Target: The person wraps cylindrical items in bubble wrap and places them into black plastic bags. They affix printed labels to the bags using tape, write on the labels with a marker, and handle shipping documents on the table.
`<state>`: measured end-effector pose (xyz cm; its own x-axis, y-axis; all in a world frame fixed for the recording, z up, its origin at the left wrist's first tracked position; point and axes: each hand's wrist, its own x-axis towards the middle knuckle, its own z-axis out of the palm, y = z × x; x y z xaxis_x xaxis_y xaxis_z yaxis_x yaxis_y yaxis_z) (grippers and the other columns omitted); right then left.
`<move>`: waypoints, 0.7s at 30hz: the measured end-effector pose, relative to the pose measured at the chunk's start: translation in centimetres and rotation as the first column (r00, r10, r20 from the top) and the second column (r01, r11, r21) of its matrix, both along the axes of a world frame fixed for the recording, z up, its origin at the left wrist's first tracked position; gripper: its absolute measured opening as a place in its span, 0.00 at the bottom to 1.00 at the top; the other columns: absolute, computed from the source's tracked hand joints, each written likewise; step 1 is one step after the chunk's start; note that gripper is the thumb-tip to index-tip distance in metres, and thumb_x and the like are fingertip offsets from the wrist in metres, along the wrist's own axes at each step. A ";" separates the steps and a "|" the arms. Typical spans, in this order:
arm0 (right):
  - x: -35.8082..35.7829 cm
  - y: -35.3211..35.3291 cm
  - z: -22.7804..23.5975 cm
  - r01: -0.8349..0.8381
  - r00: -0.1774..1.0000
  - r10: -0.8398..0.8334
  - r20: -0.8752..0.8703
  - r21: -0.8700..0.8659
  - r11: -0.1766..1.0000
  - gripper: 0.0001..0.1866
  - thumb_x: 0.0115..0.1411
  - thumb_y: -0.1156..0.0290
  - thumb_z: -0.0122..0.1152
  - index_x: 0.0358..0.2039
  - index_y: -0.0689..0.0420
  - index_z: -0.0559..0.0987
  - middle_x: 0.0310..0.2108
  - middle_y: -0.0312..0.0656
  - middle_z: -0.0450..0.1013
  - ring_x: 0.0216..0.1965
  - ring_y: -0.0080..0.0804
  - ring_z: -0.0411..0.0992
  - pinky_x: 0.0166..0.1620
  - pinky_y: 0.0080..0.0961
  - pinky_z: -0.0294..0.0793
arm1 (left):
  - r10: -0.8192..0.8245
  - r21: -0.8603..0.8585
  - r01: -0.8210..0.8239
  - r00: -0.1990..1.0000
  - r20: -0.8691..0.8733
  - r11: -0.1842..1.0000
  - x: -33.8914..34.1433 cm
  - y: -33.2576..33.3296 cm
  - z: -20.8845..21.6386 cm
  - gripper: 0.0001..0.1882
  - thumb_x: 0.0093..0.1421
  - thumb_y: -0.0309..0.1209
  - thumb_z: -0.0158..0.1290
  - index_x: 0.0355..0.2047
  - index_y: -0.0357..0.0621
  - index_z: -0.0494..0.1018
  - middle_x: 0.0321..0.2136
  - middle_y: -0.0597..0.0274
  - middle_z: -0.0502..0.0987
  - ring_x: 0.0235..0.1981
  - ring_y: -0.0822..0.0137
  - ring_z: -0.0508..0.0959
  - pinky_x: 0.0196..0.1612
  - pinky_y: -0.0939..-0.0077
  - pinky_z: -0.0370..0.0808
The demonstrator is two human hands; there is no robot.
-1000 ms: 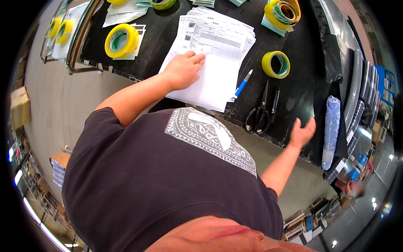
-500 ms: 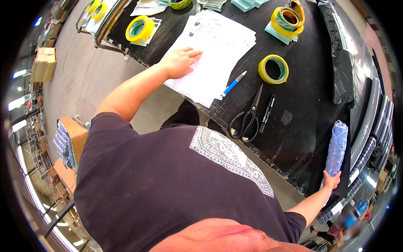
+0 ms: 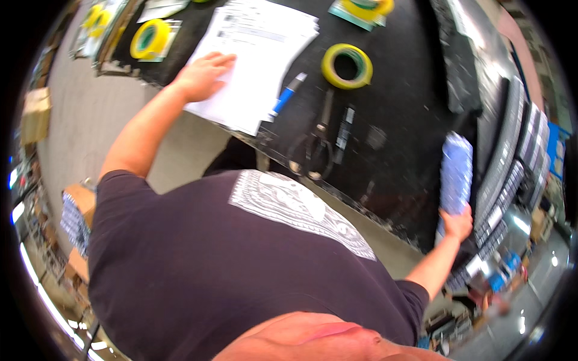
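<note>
My left hand (image 3: 205, 77) lies flat, fingers stretched, on the lower left part of a stack of printed white papers (image 3: 265, 51). At the table's right side my right hand (image 3: 457, 222) grips the near end of a long blue bubble-wrapped roll (image 3: 457, 171). Beside the papers rests a blue and white pen (image 3: 288, 96). Black-handled scissors (image 3: 325, 114) and a black marker (image 3: 344, 135) lie between the papers and the roll. Above them sits a yellow tape roll (image 3: 329, 65).
The black tabletop (image 3: 403, 78) has a worn front edge. Another tape roll (image 3: 137, 41) lies on slips at the far left. A black plastic package (image 3: 460, 66) and several dark wrapped rolls (image 3: 503, 141) line the right side. Cartons (image 3: 36, 114) stand at the left.
The view has shifted, so the table and its things appear further left and higher. My left hand stays on the papers; my right hand still holds the blue roll.
</note>
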<state>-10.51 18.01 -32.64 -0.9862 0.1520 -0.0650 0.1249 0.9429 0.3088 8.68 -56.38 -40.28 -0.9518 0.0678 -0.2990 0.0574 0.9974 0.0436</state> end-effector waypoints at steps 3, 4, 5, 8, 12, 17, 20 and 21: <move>2.9 -6.5 0.6 0.066 0.994 -0.065 0.093 -0.001 0.998 0.51 0.32 0.44 0.78 0.60 0.44 0.70 0.50 0.52 0.74 0.52 0.56 0.73 0.54 0.49 0.73 | -0.030 0.011 0.030 0.999 -0.016 0.999 -0.6 0.1 -0.2 0.30 0.56 0.31 0.56 0.60 0.38 0.67 0.67 0.62 0.61 0.65 0.54 0.63 0.67 0.64 0.62; 3.9 -9.0 0.8 0.102 0.985 -0.103 0.141 0.014 0.995 0.54 0.34 0.41 0.77 0.63 0.45 0.66 0.53 0.52 0.72 0.55 0.55 0.71 0.57 0.50 0.71 | -0.030 0.015 0.031 0.999 -0.040 0.999 -0.5 -0.3 -0.2 0.30 0.56 0.31 0.56 0.60 0.38 0.68 0.67 0.61 0.62 0.65 0.54 0.63 0.66 0.64 0.62; 4.8 -10.2 0.2 0.119 0.983 -0.121 0.139 0.022 0.993 0.56 0.35 0.39 0.76 0.64 0.46 0.65 0.55 0.52 0.71 0.56 0.55 0.70 0.57 0.50 0.70 | -0.040 0.024 0.041 0.998 -0.042 0.999 -0.6 -0.6 -0.1 0.30 0.57 0.31 0.56 0.60 0.38 0.68 0.66 0.61 0.62 0.64 0.53 0.64 0.66 0.64 0.62; 5.9 -13.6 -0.1 0.219 0.966 -0.221 0.136 0.033 0.975 0.60 0.37 0.33 0.73 0.67 0.48 0.61 0.58 0.51 0.69 0.57 0.56 0.69 0.58 0.50 0.69 | -0.102 0.052 0.109 0.988 -0.114 0.993 -0.7 -0.5 -0.2 0.29 0.55 0.31 0.57 0.58 0.37 0.70 0.66 0.61 0.63 0.63 0.51 0.65 0.66 0.63 0.63; 7.8 -16.0 -1.8 -0.072 0.937 0.140 -0.319 0.214 0.974 0.49 0.45 0.40 0.72 0.64 0.50 0.67 0.56 0.50 0.71 0.53 0.52 0.72 0.55 0.47 0.71 | -0.127 0.100 0.147 0.974 -0.187 0.984 -0.1 -1.6 -1.0 0.29 0.55 0.33 0.57 0.57 0.38 0.71 0.65 0.62 0.65 0.61 0.53 0.67 0.64 0.62 0.64; 9.1 -36.1 -1.4 -0.791 0.586 0.687 -0.429 -0.487 0.370 0.17 0.51 0.74 0.66 0.43 0.52 0.82 0.37 0.38 0.77 0.38 0.39 0.74 0.42 0.36 0.73 | -0.098 0.125 0.142 0.947 -0.304 0.982 1.3 -2.1 -2.4 0.28 0.54 0.35 0.57 0.55 0.41 0.72 0.65 0.65 0.66 0.60 0.55 0.67 0.62 0.59 0.63; 9.2 -44.5 -4.3 -0.880 0.366 0.847 -0.385 -0.438 0.182 0.14 0.49 0.74 0.61 0.39 0.49 0.83 0.26 0.33 0.69 0.32 0.34 0.69 0.40 0.34 0.69 | -0.108 0.176 0.187 0.919 -0.380 0.967 1.0 -2.8 -3.7 0.29 0.52 0.37 0.58 0.55 0.42 0.73 0.64 0.66 0.66 0.58 0.56 0.68 0.59 0.58 0.64; 9.0 -45.7 -5.2 -0.907 0.323 0.870 -0.372 -0.385 0.172 0.13 0.49 0.73 0.60 0.37 0.49 0.83 0.25 0.32 0.68 0.32 0.33 0.69 0.41 0.32 0.68 | -0.106 0.200 0.200 0.910 -0.400 0.959 0.9 -3.0 -4.2 0.29 0.52 0.38 0.57 0.55 0.43 0.73 0.64 0.66 0.66 0.57 0.57 0.68 0.59 0.58 0.64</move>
